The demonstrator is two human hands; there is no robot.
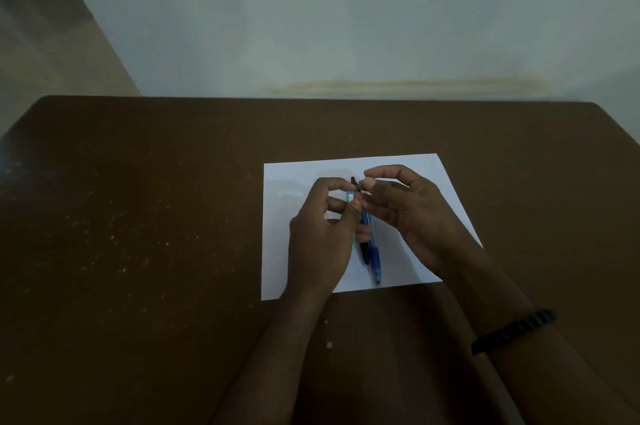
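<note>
On my remote feed, a person's left hand (322,234) grips a small bundle of pens (370,244) above a white sheet of paper (419,168) that lies flat on a dark brown table (138,217). The thumb and curled fingers close round the upper part of the bundle. I can make out blue and black barrels among them, slanting from the fingertips down towards the near edge of the sheet, where the tips blur. The right hand (415,213) sits just beside the left, with its forefinger arched over and its thumb tip close to the top end of the black barrel. Its lower fingers reach in against the bundle from the right. I cannot tell from this view whether that hand is pinching a pen or only touching it. Both hands are over the middle of the paper, and the forearms run back across the table's near half towards the camera. A black beaded bracelet (512,331) circles the right wrist. Pale specks dot the tabletop to the left of the sheet. Behind the table rises a pale wall (346,9) with a yellowish stain low along it, and a strip of brown floor (41,30) shows at far left.
</note>
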